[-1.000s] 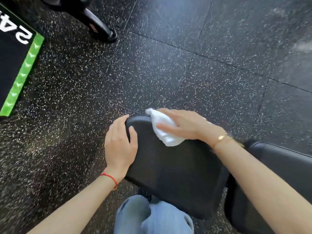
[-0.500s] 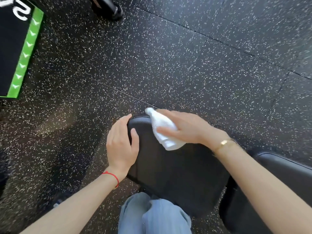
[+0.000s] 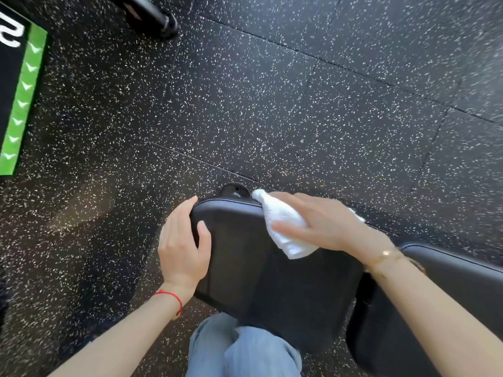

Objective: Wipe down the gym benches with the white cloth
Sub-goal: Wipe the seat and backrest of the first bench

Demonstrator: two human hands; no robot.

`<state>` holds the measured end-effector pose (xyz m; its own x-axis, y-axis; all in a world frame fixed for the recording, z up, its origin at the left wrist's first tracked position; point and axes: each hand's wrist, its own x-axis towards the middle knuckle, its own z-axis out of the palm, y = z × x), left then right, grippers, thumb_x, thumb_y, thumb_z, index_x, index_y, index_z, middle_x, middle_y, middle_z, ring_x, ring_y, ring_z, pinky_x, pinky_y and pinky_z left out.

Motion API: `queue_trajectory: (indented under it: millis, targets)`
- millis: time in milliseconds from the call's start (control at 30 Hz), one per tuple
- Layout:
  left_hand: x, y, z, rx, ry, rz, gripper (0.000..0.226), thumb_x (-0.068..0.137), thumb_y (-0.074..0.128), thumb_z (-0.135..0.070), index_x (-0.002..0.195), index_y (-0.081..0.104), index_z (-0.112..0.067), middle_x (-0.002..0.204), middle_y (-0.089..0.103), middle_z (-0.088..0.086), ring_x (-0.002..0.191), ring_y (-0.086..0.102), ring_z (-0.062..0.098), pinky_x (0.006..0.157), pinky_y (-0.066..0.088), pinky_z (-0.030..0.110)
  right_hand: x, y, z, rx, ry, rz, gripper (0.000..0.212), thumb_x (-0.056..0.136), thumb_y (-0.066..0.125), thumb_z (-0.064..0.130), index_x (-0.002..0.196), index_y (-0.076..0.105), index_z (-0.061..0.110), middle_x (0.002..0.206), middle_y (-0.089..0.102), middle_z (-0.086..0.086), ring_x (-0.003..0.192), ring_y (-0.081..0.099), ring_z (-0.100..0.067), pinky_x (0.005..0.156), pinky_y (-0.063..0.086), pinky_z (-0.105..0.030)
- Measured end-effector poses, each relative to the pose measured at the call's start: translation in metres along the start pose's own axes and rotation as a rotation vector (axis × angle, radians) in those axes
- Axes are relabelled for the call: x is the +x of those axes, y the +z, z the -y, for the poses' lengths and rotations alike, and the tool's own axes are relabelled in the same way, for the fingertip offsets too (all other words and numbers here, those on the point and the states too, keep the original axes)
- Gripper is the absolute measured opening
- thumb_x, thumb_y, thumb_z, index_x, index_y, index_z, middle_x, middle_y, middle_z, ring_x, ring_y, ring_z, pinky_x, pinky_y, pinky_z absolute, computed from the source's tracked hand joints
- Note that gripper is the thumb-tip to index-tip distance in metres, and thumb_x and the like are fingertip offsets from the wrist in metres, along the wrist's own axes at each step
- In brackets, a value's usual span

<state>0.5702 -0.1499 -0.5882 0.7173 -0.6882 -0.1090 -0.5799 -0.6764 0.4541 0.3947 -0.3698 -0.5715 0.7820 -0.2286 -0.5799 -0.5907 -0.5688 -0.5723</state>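
A black padded bench seat [image 3: 258,273] lies below me, with a second black pad [image 3: 449,289] of the bench to its right. My left hand [image 3: 182,248] grips the seat's left end, fingers over the edge and thumb on top. My right hand [image 3: 324,224] holds a folded white cloth [image 3: 283,227] against the seat's far edge. The cloth sticks out past my fingers to the left and toward me.
Black rubber floor [image 3: 272,104] speckled white surrounds the bench. A black mat with a green border [image 3: 24,99] lies at the far left. A dark equipment leg [image 3: 158,14] stands at the top. My jeans-clad legs [image 3: 242,349] are under the seat's near edge.
My view has shifted slightly. My right hand with the cloth has slid a little right along the seat's far edge. The left hand keeps its grip on the seat's left end.
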Motion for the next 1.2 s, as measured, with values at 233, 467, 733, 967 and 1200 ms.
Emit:
queue_trajectory:
  millis: [233, 467, 733, 967, 1200]
  targets:
    - [-0.001, 0.002, 0.006, -0.005, 0.031, -0.011, 0.045, 0.096, 0.038, -0.029, 0.136, 0.051, -0.013, 0.134, 0.06, 0.004, 0.122, 0.056, 0.023, 0.103, 0.045, 0.04, 0.036, 0.025, 0.047, -0.141, -0.078, -0.187, 0.059, 0.091, 0.039, 0.07, 0.145, 0.027, 0.05, 0.106, 0.059, 0.001, 0.094, 0.061, -0.028, 0.074, 0.044, -0.038]
    - [-0.003, 0.004, 0.008, -0.018, 0.071, -0.051, 0.044, 0.097, 0.038, -0.029, 0.136, 0.051, -0.014, 0.134, 0.06, 0.005, 0.122, 0.055, 0.023, 0.105, 0.042, 0.038, -0.048, 0.021, -0.017, -0.226, 0.154, -0.293, 0.064, 0.089, 0.024, 0.075, 0.147, 0.032, 0.048, 0.108, 0.059, 0.003, 0.095, 0.058, -0.027, 0.083, 0.045, -0.042]
    - [-0.005, 0.004, 0.006, -0.018, 0.105, -0.074, 0.045, 0.097, 0.037, -0.028, 0.138, 0.051, -0.012, 0.136, 0.059, 0.005, 0.124, 0.053, 0.023, 0.108, 0.036, 0.04, -0.072, 0.071, 0.008, -0.323, 0.244, -0.607, 0.058, 0.099, 0.025, 0.059, 0.153, 0.033, 0.038, 0.153, 0.037, -0.011, 0.134, 0.037, -0.04, 0.112, 0.027, -0.051]
    - [-0.004, 0.006, 0.01, -0.062, 0.208, -0.127, 0.039, 0.099, 0.045, -0.018, 0.138, 0.053, -0.015, 0.137, 0.059, 0.002, 0.126, 0.051, 0.023, 0.109, 0.034, 0.04, -0.067, 0.12, 0.036, -0.418, 0.057, -0.599, 0.06, 0.099, 0.019, 0.063, 0.155, 0.006, 0.048, 0.168, -0.005, -0.003, 0.152, -0.013, -0.036, 0.121, -0.009, -0.052]
    - [0.0, 0.002, 0.026, -0.206, 0.4, -0.102, 0.041, 0.097, 0.048, -0.013, 0.137, 0.056, -0.015, 0.143, 0.055, 0.003, 0.135, 0.047, 0.02, 0.116, 0.033, 0.037, -0.034, 0.108, 0.053, -0.453, 0.174, -0.659, 0.06, 0.097, 0.019, 0.065, 0.153, 0.003, 0.053, 0.167, 0.005, 0.001, 0.152, 0.002, -0.034, 0.121, 0.0, -0.054]
